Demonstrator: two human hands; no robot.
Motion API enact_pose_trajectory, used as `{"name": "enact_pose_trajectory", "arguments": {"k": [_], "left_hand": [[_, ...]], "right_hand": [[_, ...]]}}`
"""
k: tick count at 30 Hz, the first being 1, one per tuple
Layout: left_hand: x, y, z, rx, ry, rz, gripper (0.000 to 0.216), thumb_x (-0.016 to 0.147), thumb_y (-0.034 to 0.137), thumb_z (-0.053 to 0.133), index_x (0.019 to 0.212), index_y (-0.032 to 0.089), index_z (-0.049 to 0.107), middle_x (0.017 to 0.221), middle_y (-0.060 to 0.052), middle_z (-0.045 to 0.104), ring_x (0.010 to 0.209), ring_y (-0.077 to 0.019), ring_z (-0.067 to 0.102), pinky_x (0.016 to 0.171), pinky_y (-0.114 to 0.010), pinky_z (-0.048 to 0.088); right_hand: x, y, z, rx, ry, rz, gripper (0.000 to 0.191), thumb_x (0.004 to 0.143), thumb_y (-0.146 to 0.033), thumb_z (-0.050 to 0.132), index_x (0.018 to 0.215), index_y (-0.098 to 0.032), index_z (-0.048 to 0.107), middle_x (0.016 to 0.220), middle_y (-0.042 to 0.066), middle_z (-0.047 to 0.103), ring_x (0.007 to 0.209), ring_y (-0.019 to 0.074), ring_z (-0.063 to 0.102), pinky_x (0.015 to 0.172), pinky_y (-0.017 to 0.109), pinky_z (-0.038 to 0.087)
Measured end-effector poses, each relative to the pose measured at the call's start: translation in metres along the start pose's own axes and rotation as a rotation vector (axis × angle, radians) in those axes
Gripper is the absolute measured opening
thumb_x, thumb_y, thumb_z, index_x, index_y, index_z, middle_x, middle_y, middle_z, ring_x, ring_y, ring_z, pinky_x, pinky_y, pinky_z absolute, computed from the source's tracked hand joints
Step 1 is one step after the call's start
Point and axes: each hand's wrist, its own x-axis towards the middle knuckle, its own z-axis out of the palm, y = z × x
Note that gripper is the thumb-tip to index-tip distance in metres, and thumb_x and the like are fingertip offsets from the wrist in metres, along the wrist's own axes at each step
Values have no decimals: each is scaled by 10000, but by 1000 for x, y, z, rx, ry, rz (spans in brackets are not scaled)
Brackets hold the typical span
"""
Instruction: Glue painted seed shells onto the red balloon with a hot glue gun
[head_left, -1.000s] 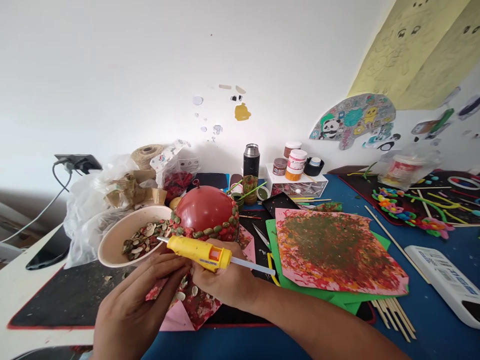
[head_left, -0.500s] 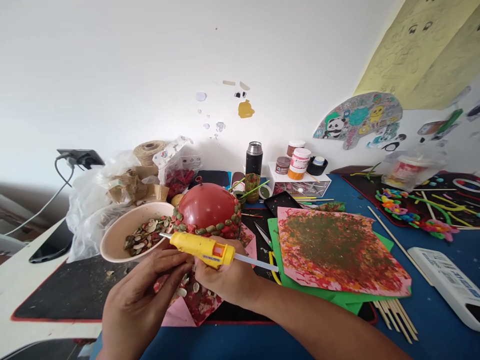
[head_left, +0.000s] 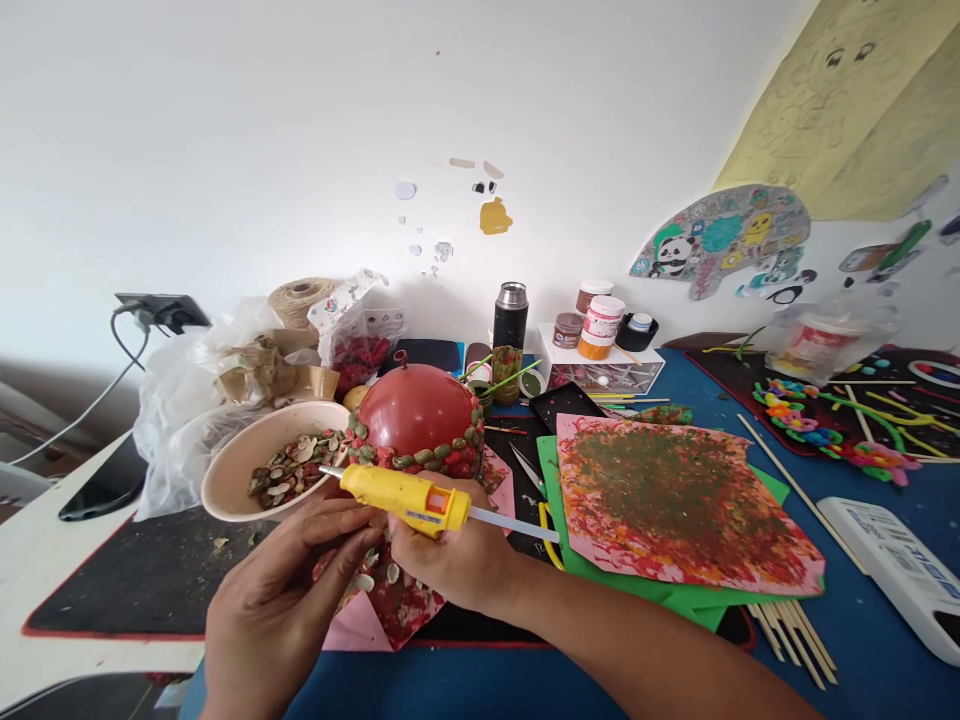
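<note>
White wall (head_left: 285, 150) beyond, right hand (head_left: 454, 560) with grip around glue gun (head_left: 394, 496), left hand (head_left: 281, 585) with unclear grip

Craft workspace: glue gun (head_left: 397, 497), twine (head_left: 296, 306)

1. Back edge of the desk (head_left: 45, 560), left to right: plastic bag (head_left: 165, 440), twine roll (head_left: 300, 300), flask (head_left: 511, 325), then a drawer box (head_left: 600, 375) with jars (head_left: 602, 320) on top.
2. Bowl (head_left: 232, 500) sits in front of the bag, shells (head_left: 285, 475) in it.
3. Balloon's (head_left: 409, 410) just right of the bowl, more shells all round its lower part.
4. Left hand (head_left: 281, 590) and right hand (head_left: 457, 555) are in front of the balloon, glue gun (head_left: 405, 498) in the right one, nozzle toward the bowl.
5. Scissors (head_left: 527, 465) are between balloon and sheet stack (head_left: 675, 500); sticks (head_left: 802, 640) poke out at the stack's front right corner.
6. Flat case (head_left: 892, 560): desk's right side, flower string (head_left: 832, 430) behind it.
</note>
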Motion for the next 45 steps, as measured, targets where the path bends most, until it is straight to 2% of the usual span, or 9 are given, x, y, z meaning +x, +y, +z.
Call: {"name": "enact_pose_trajectory", "arguments": {"k": [6,11,15,20,25,32,39,42,45], "left_hand": [[12,-4,-9,80,-62,280,118,1229,445,850,1217,416,964,1128,68,1019,1056,-193,984,1122,-255,722],[19,2,-13,172,-88,420,120,1231,331,818,1256,369,929,1145,51,1023,1042,-186,995,1069,-234,738],[18,6,-11,202,-69,456,125,1235,308,807,1245,355,923,1123,54,1022,1006,-186,999,1043,-229,745],[17,5,-7,169,-62,399,138,1266,368,786,1202,374,909,1088,83,1017,997,-165,997,1007,-204,739],[12,-5,-8,122,-78,276,174,1233,485,844,1171,391,977,1098,55,1023,1011,-197,998,1063,-246,750],[5,-14,-10,-70,-85,-71,267,1071,651,990,1092,390,1041,1122,-43,1020,1039,-303,992,945,-339,813],[5,-17,-5,-414,-109,-528,544,723,737,1204,963,291,1004,1054,-106,1001,914,-383,976,767,-432,852],[3,-16,-2,-515,-57,-677,575,650,718,1241,954,297,993,989,-80,984,848,-363,958,769,-464,859],[4,-16,-2,-598,-102,-757,554,619,656,1265,920,287,980,905,-68,955,732,-321,911,732,-469,847]], "right_hand": [[0,-7,-2,79,-37,43,89,1020,-310,773,999,-285,690,846,-14,733,718,194,705,718,292,675],[3,-14,-3,48,-35,23,72,985,-287,747,987,-288,676,830,-23,713,698,185,671,668,282,617],[4,-15,-4,-80,-35,-18,216,977,-287,730,882,-309,537,729,-58,573,628,166,571,592,270,516],[3,-11,-3,-134,-3,-54,288,961,-288,725,836,-314,467,699,-69,497,617,159,526,572,269,469],[5,-10,-1,-75,6,-19,239,892,-290,741,844,-313,508,723,-62,577,610,155,539,603,264,565],[1,-2,4,-62,26,57,179,902,-282,799,909,-315,624,790,-5,744,713,221,724,697,317,705],[0,-8,1,-13,-38,116,175,933,-306,806,980,-319,637,772,-33,754,665,205,720,709,304,725],[0,-11,-1,-34,-47,106,171,941,-324,794,955,-317,624,802,-22,746,692,209,727,705,306,697],[0,-10,-1,-72,-38,64,189,939,-324,783,916,-312,596,792,-28,688,673,197,678,658,298,634]]}}
